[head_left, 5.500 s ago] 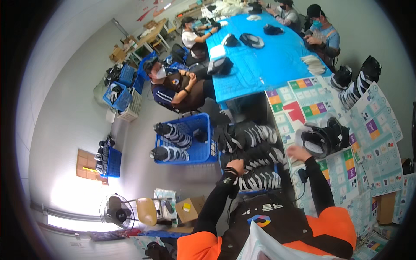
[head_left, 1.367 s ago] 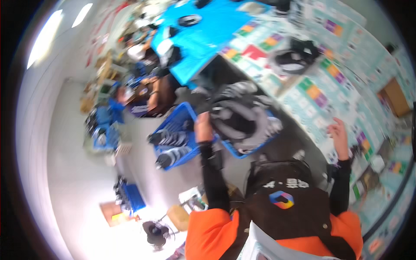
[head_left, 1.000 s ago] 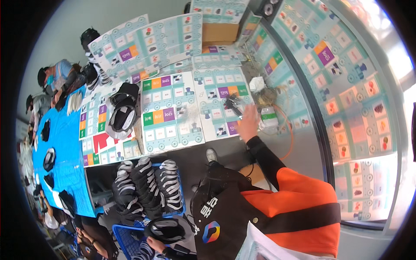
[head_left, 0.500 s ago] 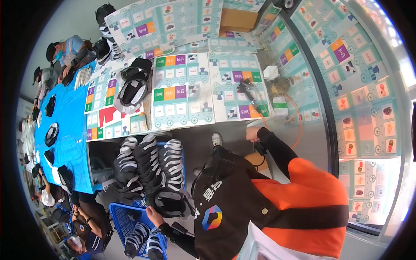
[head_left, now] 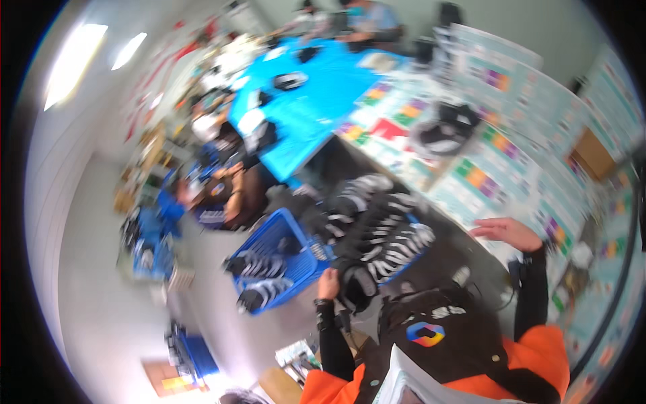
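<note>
The picture is smeared by motion. Low in front of me, my left hand is closed at the edge of a black cap, which hangs beside a blue basket. To the right, my right hand has its fingers stretched out and holds nothing. It hovers by the front edge of the worktable, which is covered with printed sheets. Nested stacks of black-and-grey caps rise just beyond the cap in my left hand. On the worktable lies another black-and-grey cap pile.
The blue basket at left holds more stacked caps. Beyond is a blue-covered table with scattered caps. A person sits at its near side; others work at its far end. A cable hangs by my right wrist.
The view has swung left, so the basket and blue table now lie nearer the middle. My right hand has risen toward the worktable and its fingers have opened. My left hand stays at the cap.
</note>
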The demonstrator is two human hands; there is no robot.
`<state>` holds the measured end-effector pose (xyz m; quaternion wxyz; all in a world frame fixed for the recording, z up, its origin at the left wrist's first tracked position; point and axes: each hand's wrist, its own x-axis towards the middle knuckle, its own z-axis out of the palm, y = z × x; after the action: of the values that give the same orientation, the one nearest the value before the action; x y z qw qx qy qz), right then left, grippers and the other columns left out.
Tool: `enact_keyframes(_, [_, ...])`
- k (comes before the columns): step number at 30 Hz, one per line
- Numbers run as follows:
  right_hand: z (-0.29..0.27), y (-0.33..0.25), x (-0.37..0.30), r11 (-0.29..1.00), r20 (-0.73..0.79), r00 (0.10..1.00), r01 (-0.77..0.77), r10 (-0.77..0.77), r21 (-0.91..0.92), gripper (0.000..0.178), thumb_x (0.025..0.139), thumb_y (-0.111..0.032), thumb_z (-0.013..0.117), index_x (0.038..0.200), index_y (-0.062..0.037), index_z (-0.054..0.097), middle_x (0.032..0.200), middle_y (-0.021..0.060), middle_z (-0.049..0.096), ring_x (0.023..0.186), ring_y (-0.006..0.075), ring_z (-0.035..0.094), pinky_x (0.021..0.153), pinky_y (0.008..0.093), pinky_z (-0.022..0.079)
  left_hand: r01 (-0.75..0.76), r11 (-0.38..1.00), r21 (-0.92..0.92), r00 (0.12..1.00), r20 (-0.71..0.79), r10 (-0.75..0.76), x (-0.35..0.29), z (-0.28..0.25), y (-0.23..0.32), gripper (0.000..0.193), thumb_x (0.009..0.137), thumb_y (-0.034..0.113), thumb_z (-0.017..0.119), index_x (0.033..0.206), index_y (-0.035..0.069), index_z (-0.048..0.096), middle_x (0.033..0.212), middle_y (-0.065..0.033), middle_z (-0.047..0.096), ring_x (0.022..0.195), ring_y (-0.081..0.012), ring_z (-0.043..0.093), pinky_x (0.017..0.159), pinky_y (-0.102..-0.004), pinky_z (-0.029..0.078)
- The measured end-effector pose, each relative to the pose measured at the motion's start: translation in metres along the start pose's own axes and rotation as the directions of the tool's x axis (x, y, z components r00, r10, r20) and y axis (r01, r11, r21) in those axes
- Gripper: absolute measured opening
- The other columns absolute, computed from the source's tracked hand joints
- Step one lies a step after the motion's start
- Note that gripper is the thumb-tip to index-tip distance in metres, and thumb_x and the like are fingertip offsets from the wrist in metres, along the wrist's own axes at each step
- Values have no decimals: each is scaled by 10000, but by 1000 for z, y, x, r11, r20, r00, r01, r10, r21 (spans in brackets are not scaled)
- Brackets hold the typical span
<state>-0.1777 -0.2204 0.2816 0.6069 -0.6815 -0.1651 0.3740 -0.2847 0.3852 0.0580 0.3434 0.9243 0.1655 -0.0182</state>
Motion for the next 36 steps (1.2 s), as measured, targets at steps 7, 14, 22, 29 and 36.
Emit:
enact_keyframes(7, [30,-40,54,888,112,966,166,-235,429,830,970,-503,658,1497,88,409,1458,232,551,1432,332,467,1158,479,392,176,979,-101,979,-88,-185,-52,-29,14,277,1019,267,553,1025,1,633,1013,-256,678,1014,-448,641,858,-474,506])
enact_keyframes(14, [121,-199,120,475,211,579,351,-787,807,1089,965,-791,305,1615,37,26,1692,258,-48,1579,354,-93,1246,586,118,286,952,-106,933,-195,-302,-100,-29,-4,265,1010,267,572,1027,15,652,993,-248,692,994,-445,655,849,-466,517])
enact_keyframes(22, [182,-225,152,366,253,527,121,-811,923,791,1077,-603,181,687,-36,571,569,86,517,538,226,530,688,313,487,313,936,-164,901,-260,-347,-151,-6,-30,281,1013,277,562,1007,3,630,974,-257,675,970,-457,643,826,-477,510])
enact_keyframes(29, [172,-121,213,744,269,955,-87,-128,662,624,1092,-437,342,579,-85,383,521,53,376,477,210,424,515,311,346,392,893,-219,876,-206,-436,-165,14,-28,302,1014,290,554,1044,4,644,1028,-258,687,1022,-452,644,871,-477,511])
enact_keyframes(36, [205,-125,184,977,918,362,-188,159,-95,690,1024,-102,576,1628,-84,242,667,-71,421,583,29,362,541,206,305,674,722,-157,665,-297,-685,-177,22,-81,292,990,252,517,1086,24,673,1108,-264,685,1089,-465,630,929,-514,515])
